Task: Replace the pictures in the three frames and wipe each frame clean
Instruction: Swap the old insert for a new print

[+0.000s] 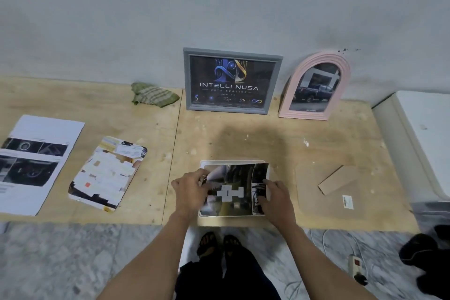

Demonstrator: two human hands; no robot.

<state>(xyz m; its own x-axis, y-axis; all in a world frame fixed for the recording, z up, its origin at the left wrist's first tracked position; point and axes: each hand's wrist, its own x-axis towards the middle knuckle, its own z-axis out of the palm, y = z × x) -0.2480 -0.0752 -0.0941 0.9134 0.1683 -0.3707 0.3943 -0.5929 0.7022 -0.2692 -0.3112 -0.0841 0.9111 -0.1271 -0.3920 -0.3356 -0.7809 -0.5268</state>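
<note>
A white frame lies flat near the table's front edge. Over it sits a dark printed picture, slightly curled. My left hand grips the picture's left edge and my right hand holds its right edge. A grey frame with a dark logo print leans on the wall behind. To its right leans a pink arched frame showing a dark truck. A green checked cloth lies crumpled by the wall, left of the grey frame.
A rounded printed picture and a white sheet with dark photos lie at the left. A brown backing board with a stand lies at the right. A white appliance stands at the far right. A power strip is on the floor.
</note>
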